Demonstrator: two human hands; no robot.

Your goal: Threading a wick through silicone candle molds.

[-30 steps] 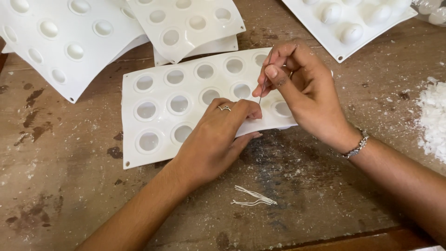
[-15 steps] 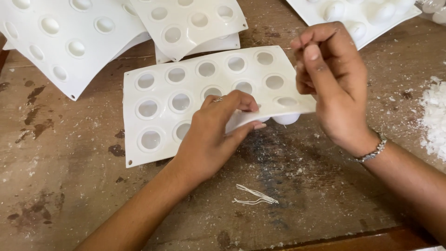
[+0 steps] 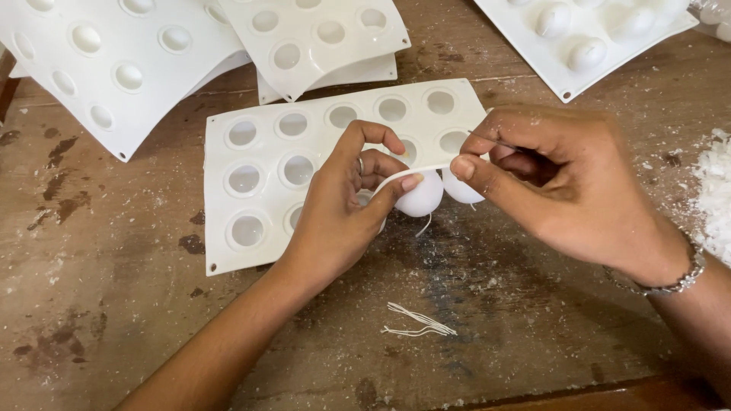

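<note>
Lying at the far left, a curved white tray (image 3: pixel 99 68) and a stack of two more (image 3: pixel 320 46) crowd the back of the table (image 3: pixel 114 327), touching or nearly touching the mould (image 3: pixel 259 164) in hand. The mould sits mid-table, its near right edge curled up so two round cup bottoms (image 3: pixel 419 195) bulge underneath. It bends easily: soft, rubbery and light by the look of it, best taken at the rim between cups, not on the thin domes.

The left hand (image 3: pixel 335 217) pinches that lifted edge, thumb beneath, fingers closed over the top. A short wick end (image 3: pixel 423 225) dangles from one dome. A small bundle of wicks (image 3: pixel 417 321) lies loose on the wood near the front, well apart from the mould.

The right hand (image 3: pixel 563 183) is closed in a pinch on a thin needle (image 3: pixel 491 140) at the mould's right edge, with thumb and forefinger pressed together.

Open room lies toward the front and front left. To the right, white flakes (image 3: pixel 716 198) sit near the table edge, and a filled tray (image 3: pixel 586 38) lies at the back right.
</note>
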